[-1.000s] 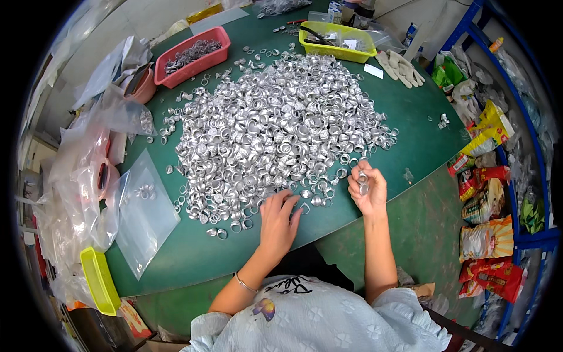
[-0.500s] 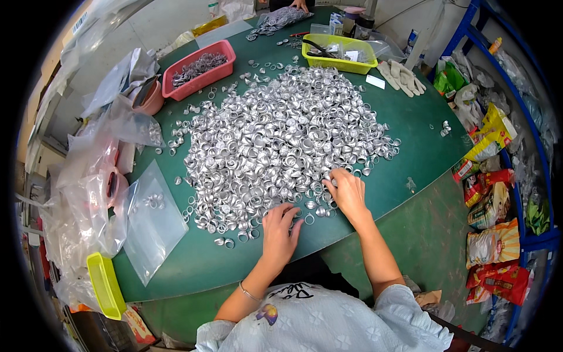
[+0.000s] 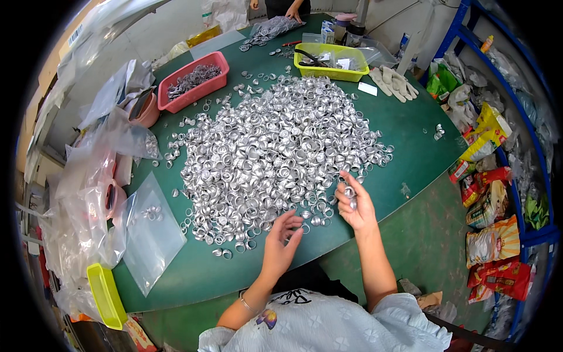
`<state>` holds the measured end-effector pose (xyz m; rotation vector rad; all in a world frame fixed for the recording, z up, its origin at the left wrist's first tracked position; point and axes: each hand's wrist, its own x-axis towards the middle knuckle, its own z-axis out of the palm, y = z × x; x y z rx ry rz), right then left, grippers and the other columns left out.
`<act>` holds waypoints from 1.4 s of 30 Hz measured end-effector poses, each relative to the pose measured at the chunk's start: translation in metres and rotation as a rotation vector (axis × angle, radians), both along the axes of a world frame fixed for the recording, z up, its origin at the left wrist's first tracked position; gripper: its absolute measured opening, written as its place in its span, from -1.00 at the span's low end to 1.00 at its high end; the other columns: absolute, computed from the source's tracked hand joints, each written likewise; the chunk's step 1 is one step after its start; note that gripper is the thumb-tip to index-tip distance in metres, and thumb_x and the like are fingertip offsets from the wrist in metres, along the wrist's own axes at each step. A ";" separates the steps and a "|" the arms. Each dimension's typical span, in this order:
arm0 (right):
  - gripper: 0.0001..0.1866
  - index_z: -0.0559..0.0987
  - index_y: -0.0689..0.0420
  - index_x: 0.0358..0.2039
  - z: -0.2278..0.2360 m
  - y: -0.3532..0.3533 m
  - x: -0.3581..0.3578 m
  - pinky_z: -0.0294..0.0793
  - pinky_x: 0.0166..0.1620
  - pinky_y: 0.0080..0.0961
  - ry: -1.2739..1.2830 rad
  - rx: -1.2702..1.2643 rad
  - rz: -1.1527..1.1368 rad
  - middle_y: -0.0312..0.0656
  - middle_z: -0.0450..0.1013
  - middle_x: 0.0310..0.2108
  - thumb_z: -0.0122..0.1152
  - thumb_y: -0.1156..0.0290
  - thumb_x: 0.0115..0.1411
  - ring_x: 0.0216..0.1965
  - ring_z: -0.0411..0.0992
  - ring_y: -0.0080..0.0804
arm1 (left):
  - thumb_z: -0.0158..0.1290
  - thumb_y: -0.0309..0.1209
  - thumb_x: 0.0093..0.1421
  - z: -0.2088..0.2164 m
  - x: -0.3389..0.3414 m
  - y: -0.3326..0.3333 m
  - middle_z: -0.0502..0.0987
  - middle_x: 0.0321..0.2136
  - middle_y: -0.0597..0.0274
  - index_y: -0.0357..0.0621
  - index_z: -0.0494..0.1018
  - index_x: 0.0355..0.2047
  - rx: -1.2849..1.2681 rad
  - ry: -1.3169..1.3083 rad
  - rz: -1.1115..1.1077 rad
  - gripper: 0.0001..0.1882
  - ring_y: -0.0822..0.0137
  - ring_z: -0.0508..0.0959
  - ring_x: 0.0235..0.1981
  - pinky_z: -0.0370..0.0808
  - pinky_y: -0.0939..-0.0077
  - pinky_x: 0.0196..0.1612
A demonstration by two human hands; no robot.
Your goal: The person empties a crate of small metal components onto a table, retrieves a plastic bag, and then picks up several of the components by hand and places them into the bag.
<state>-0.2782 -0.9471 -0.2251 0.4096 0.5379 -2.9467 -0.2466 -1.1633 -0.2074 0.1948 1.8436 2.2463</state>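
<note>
A wide heap of silver-coloured metal rings (image 3: 270, 152) covers the middle of the green table (image 3: 422, 146). My right hand (image 3: 362, 212), turned palm up at the heap's near right edge, holds a few rings (image 3: 350, 192) in its curled fingers. At the near edge of the heap is my left hand (image 3: 278, 246), its fingers loosely bent and apart, with no ring visible in them. Beside its fingertips lies a loose ring (image 3: 305, 229). Whether the left fingers touch the rings nearby, I cannot tell.
Beyond the heap stand a pink basket (image 3: 221, 82) of small metal pieces and a yellow-green basket (image 3: 328, 71). Gloves (image 3: 394, 83) lie at right, a clear plastic bag (image 3: 153, 240) at left. Another person's hand (image 3: 294, 12) touches a bag of rings (image 3: 272, 28) at the far edge.
My right hand has lifted off the heap and turned palm up, with rings now showing in its fingers. My left hand has drawn back slightly. The view has shifted a little.
</note>
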 end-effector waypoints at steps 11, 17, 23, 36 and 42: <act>-0.84 0.50 0.18 -0.50 0.041 -0.013 -0.025 0.07 -0.69 -0.80 0.039 1.215 -0.265 -0.37 0.31 -0.65 0.09 0.37 0.14 -0.72 0.18 -0.74 | -0.10 -0.37 0.21 0.005 -0.015 0.001 0.35 -0.06 0.05 -0.22 0.12 0.09 0.249 -0.326 -0.212 -0.54 0.28 0.41 -0.09 0.36 0.42 -0.04; -0.81 0.49 0.22 -0.44 0.053 -0.085 0.014 0.38 -0.24 -0.43 0.670 1.819 -0.195 -0.17 0.39 -0.43 0.26 0.51 -0.13 -0.34 0.37 -0.25 | -0.12 -0.22 0.21 -0.010 -0.019 0.026 0.38 -0.14 0.10 -0.12 0.25 -0.02 0.986 -0.774 0.006 -0.63 0.19 0.41 -0.09 0.38 0.26 -0.05; -0.92 0.48 0.22 -0.46 0.046 -0.034 -0.035 0.29 -0.22 -0.32 0.485 2.011 -0.546 -0.13 0.41 -0.44 0.12 0.55 -0.05 -0.33 0.31 -0.17 | -0.05 -0.30 0.16 -0.018 -0.023 0.006 0.46 -0.35 0.20 -0.08 0.38 -0.18 1.002 -0.918 0.040 -0.76 0.43 0.34 -0.55 0.30 0.57 -0.53; -0.88 0.43 0.28 -0.55 0.018 -0.009 -0.033 0.44 -0.29 -0.54 0.020 0.058 -0.056 -0.02 0.43 -0.27 0.04 0.51 0.08 -0.34 0.42 -0.32 | -0.08 -0.52 -0.01 -0.012 -0.009 -0.009 0.40 -0.31 0.15 -0.19 0.38 -0.23 0.960 -0.897 0.029 -0.73 0.36 0.32 -0.48 0.30 0.63 -0.56; -0.82 0.37 0.23 -0.22 0.016 -0.024 -0.017 0.42 -0.33 -0.54 0.112 0.063 0.058 0.03 0.38 -0.24 -0.09 0.53 0.14 -0.35 0.40 -0.31 | -0.07 -0.47 0.07 -0.013 -0.003 -0.009 0.37 -0.40 0.20 -0.22 0.39 -0.26 0.984 -0.924 -0.014 -0.80 0.44 0.28 -0.56 0.19 0.72 -0.63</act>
